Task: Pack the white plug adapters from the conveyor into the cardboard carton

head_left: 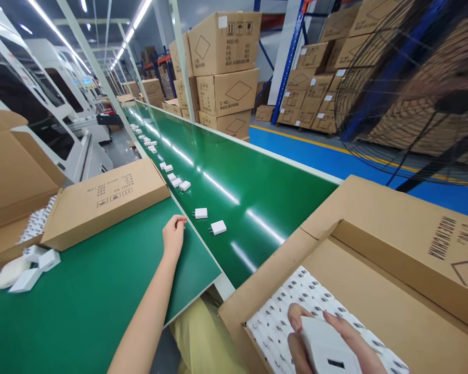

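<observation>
White plug adapters [218, 227] lie spaced along the green conveyor belt [265, 176]. My left hand [174, 234] rests at the belt's near edge, its fingers curled together; whether anything is in them is hidden. At the lower right, my right hand [351, 332] grips a white adapter [327, 345], its port face turned toward me. Beneath that hand, rows of white adapters with metal prongs up [281, 306] fill the near part of an open cardboard box [398, 280].
A closed flat carton [109, 200] and loose white pieces [27, 270] sit on the green table [81, 301]. An open box [8, 176] stands far left. A caged fan [413, 93] is at upper right, with stacked cartons [226, 47] behind the belt.
</observation>
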The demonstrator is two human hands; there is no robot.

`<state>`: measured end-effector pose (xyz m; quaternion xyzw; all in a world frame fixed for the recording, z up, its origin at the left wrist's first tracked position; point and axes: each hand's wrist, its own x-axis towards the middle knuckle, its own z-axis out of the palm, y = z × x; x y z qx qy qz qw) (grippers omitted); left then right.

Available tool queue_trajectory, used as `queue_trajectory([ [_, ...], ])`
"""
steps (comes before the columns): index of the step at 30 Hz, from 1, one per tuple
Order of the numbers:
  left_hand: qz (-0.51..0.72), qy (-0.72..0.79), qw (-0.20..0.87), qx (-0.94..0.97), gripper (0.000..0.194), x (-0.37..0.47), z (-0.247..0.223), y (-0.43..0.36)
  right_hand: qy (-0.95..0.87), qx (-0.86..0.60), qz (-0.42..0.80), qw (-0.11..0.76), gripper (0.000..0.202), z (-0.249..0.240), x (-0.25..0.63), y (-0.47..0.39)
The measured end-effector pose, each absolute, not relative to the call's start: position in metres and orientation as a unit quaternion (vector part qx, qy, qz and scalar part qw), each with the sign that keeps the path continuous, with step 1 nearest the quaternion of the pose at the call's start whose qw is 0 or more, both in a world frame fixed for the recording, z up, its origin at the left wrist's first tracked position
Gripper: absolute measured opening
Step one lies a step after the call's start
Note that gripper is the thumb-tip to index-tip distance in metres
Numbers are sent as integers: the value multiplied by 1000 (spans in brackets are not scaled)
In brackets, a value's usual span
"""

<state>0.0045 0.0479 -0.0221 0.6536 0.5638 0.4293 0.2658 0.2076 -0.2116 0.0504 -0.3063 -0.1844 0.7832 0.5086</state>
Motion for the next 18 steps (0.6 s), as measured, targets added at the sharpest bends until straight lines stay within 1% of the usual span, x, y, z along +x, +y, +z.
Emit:
queue_trajectory([
  [2,418,565,229,674,24,5,-20,46,-172,-305,779,520,38,47,204,-214],
  [5,376,533,127,747,23,10,-16,38,-155,-308,778,524,37,40,195,-214],
  [8,325,441,31,836,22,25,-14,25,-146,-291,790,520,34,41,196,-212],
  [10,297,362,-22,883,21,36,-15,15,-175,-333,781,498,32,48,211,-215],
  [12,267,287,-71,917,20,47,-17,6,-248,-479,694,476,33,55,241,-226],
  [14,238,227,-117,937,19,55,-18,-1,-329,-671,511,424,38,57,278,-243],
  [15,224,206,-136,943,19,57,-19,-4,-347,-747,415,387,41,55,297,-253],
  [16,212,191,-152,946,19,59,-19,-6,-345,-803,355,333,45,51,314,-263],
  [18,187,178,-167,952,19,61,-19,-10,-331,-882,226,248,43,38,342,-282],
])
